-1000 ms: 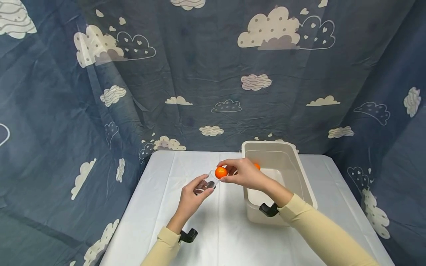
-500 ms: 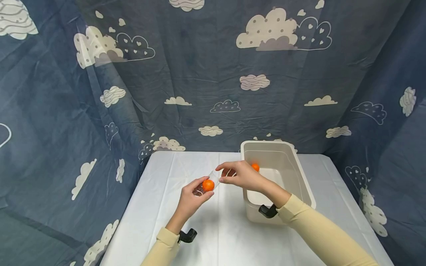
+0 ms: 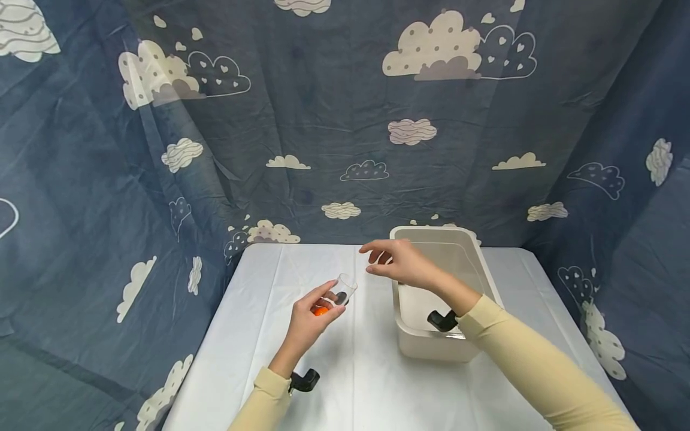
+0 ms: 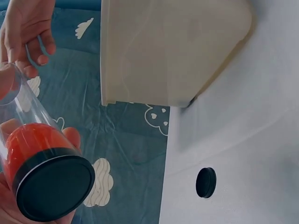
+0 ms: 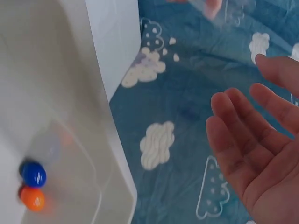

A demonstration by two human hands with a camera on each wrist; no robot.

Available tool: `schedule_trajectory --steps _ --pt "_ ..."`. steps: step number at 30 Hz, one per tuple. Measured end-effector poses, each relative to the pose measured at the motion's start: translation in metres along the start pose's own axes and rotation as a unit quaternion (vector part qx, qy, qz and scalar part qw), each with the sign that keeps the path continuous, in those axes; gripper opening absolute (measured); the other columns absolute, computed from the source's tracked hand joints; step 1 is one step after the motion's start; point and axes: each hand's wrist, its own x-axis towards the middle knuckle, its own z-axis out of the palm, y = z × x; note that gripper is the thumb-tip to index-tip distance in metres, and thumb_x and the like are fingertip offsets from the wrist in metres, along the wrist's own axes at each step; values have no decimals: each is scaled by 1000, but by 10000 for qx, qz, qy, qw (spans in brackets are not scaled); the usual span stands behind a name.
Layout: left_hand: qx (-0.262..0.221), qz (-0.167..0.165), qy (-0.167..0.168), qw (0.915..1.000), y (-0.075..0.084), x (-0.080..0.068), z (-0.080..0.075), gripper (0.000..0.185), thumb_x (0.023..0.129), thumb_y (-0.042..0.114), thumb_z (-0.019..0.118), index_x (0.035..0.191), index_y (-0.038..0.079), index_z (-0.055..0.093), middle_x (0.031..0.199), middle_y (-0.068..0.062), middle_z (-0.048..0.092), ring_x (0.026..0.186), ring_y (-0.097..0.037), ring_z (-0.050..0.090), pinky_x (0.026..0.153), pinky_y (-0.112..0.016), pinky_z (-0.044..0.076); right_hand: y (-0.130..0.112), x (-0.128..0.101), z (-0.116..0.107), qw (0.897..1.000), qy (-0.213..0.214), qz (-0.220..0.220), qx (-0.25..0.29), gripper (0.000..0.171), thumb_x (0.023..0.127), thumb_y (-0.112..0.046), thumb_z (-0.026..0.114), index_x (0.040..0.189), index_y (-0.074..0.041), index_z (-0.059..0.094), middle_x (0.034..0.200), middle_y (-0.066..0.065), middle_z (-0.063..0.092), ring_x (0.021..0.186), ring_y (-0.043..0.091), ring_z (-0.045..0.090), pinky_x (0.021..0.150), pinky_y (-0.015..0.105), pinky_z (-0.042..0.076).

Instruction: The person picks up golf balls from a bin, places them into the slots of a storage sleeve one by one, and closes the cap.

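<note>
So your left hand (image 3: 309, 320) is wrapped around a clear plastic tube (image 3: 338, 294), fingers and thumb curled round its lower end, holding it tilted with the open mouth pointing up and to the right. An orange ball (image 3: 320, 310) sits down at the bottom of the tube, right against the black end cap (image 4: 55, 188), and in the left wrist view your fingertips show through the clear wall behind it. The hand hovers above the white table (image 3: 345, 383), over its left-middle part, with bare cloth all around it and the table's left edge well apart. Moving right, there's a gap of bare table between the tube's mouth and your right hand (image 3: 401, 266). That hand is loose and holding nothing: fingers spread and mostly straight, palm relaxed, floating just over the near left rim of the beige bin (image 3: 487, 281). The right wrist view shows the same thing, an empty palm with fingers apart. Down in the bin there's a blue ball (image 5: 33, 173) touching a second orange ball (image 5: 32, 198), tucked against one corner of the floor; the rest of the bin floor you can see is bare. The bin sits on the right half of the table, its far end close to the cloud-print curtain (image 3: 345, 120) that hangs behind and at both sides.
</note>
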Motion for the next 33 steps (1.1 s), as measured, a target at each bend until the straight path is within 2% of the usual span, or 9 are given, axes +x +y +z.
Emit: schedule_trajectory --steps 6,9,14,19,22,30,33 --pt "-100 -117 65 9999 -1 -1 -1 54 86 23 83 136 19 64 101 -13 71 84 -18 67 75 -27 56 22 8 -21 9985 12 493 258 38 92 -25 75 129 -19 66 103 0 70 92 19 68 79 36 56" --pt "-57 -81 167 9998 -1 0 -1 53 87 17 81 136 15 63 100 -14 70 81 -22 66 72 -27 56 36 12 -27 9965 31 760 356 37 92 -25 76 128 -20 67 105 2 70 94 21 68 81 38 56" --pt "99 46 336 9994 -2 0 0 54 87 7 79 138 6 60 99 -18 68 80 -29 64 69 -29 55 61 13 -30 9943 221 953 412 34 92 -25 76 124 -18 69 105 5 71 95 23 68 86 40 55" --pt "73 39 404 9991 -5 -1 -2 54 88 12 79 139 16 61 98 -5 70 82 -21 65 69 -26 54 90 10 -26 9917 402 1074 586 37 92 -17 75 126 -6 68 105 12 71 96 31 67 83 41 55" --pt "14 36 382 9993 -7 -3 -4 53 90 19 79 139 23 60 98 1 70 84 -18 65 71 -26 55 105 7 -23 9887 360 1250 740 39 91 -10 74 128 2 65 107 19 70 96 35 65 79 41 56" --pt "56 -91 374 9992 -9 -6 -7 53 91 27 77 141 24 59 100 1 68 84 -18 64 70 -27 55 141 4 -12 9789 112 1905 737 37 90 -10 74 124 3 66 105 22 69 89 32 65 71 35 55" --pt "49 -206 399 9990 -9 -6 -7 53 91 24 78 141 22 59 100 -2 69 85 -21 64 70 -29 55 152 2 -9 9750 -11 2097 730 40 92 -11 73 127 5 63 108 24 69 90 32 66 73 39 56"
